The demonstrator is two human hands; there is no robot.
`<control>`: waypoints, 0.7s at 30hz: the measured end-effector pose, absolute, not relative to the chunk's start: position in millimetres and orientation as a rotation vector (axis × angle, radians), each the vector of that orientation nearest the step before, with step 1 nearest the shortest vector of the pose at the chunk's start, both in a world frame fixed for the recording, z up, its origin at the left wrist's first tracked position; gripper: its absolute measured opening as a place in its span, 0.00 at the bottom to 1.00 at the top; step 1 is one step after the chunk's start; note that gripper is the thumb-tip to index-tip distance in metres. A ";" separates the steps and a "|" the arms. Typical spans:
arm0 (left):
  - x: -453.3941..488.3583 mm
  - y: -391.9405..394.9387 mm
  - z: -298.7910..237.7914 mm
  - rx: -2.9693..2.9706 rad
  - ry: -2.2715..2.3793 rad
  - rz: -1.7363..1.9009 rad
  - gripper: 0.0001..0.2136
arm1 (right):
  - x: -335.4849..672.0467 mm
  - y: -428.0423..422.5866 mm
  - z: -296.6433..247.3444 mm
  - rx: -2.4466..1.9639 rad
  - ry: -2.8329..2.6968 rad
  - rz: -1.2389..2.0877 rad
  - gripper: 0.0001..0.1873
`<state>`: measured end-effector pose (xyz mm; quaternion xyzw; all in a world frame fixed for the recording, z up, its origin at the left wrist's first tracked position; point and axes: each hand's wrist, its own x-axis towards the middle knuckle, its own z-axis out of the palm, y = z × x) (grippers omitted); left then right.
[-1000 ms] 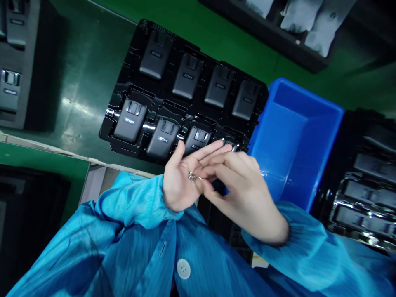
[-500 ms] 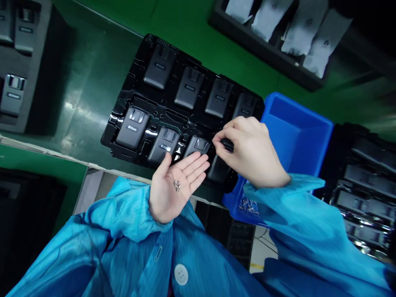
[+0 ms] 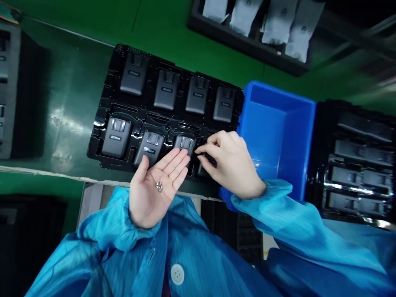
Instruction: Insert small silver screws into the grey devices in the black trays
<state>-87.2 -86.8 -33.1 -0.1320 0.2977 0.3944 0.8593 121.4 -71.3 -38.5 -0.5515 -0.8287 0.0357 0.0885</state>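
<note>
My left hand point(image 3: 150, 189) is held palm up and flat just below the tray, with a small pinch of metal screws point(image 3: 159, 187) lying on the palm. My right hand point(image 3: 230, 165) is beside it, its fingertips pinching a small black object point(image 3: 208, 159) over the near row of the black plastic tray point(image 3: 145, 105). The tray holds dark grey Riton-labelled devices point(image 3: 116, 138) in two rows. The right hand hides the last device in the near row.
A blue plastic bin point(image 3: 278, 140) stands right of the tray. Beyond it lies a black tray of dark devices point(image 3: 355, 165). Grey pouches sit in a dark holder point(image 3: 278, 20) at the top, on a green work surface point(image 3: 62, 90). Blue smock sleeves point(image 3: 117, 222) fill the bottom.
My right hand has moved from my left palm to the tray's near row, holding the black object. My left hand has opened flat, and the view has shifted.
</note>
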 end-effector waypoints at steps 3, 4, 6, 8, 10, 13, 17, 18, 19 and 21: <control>-87.4 -87.3 -32.3 -0.241 0.634 0.843 0.35 | 118.2 -72.1 -42.6 -1.680 -2.485 0.095 0.10; -87.5 -87.5 -32.3 -0.229 0.636 0.848 0.35 | 117.4 -72.1 -43.6 -1.694 -2.481 0.098 0.11; -87.8 -87.7 -32.4 -0.208 0.642 0.855 0.35 | 116.5 -71.6 -45.2 -1.716 -2.466 0.107 0.11; -88.2 -87.7 -32.8 -0.192 0.650 0.858 0.35 | 115.9 -70.4 -46.4 -1.726 -2.464 0.117 0.10; -88.7 -87.5 -33.6 -0.179 0.656 0.865 0.35 | 115.3 -68.6 -46.7 -1.714 -2.486 0.138 0.08; -89.4 -87.1 -34.5 -0.164 0.658 0.881 0.35 | 114.3 -65.0 -44.6 -1.670 -2.543 0.165 0.06; -91.0 -86.9 -33.7 -0.156 0.664 0.898 0.35 | 113.6 -61.8 -38.6 -1.618 -2.619 0.208 0.08; -91.5 -86.8 -33.2 -0.156 0.667 0.903 0.35 | 113.4 -61.7 -37.3 -1.610 -2.625 0.222 0.08; -92.0 -86.8 -32.5 -0.155 0.668 0.907 0.35 | 113.1 -61.9 -36.3 -1.609 -2.623 0.233 0.08; -92.8 -86.7 -31.4 -0.156 0.663 0.915 0.35 | 111.4 -63.0 -35.7 -1.632 -2.603 0.247 0.06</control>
